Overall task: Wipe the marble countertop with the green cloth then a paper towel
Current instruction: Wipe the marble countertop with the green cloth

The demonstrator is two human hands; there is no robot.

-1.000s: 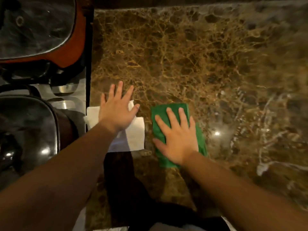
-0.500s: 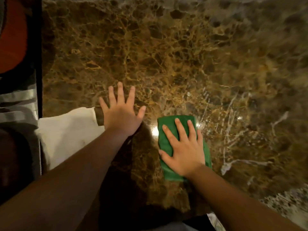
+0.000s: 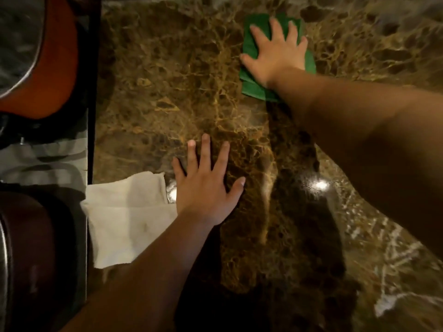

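A folded green cloth (image 3: 251, 89) lies flat on the brown veined marble countertop (image 3: 172, 87) near its far edge. My right hand (image 3: 275, 53) presses down on it with fingers spread, arm stretched out. My left hand (image 3: 206, 190) rests flat on the bare marble nearer to me, fingers apart, holding nothing. A white paper towel (image 3: 124, 216) lies just left of that hand at the counter's left edge, partly overhanging it.
To the left of the counter is a stove with an orange pot with a glass lid (image 3: 55, 68) at the back and a dark pot (image 3: 36, 248) at the front. Wet streaks (image 3: 388, 259) glisten on the marble at the right.
My right hand has slid the green cloth away from me toward the counter's far edge. My left hand came off the paper towel earlier and now stays flat on bare marble beside it.
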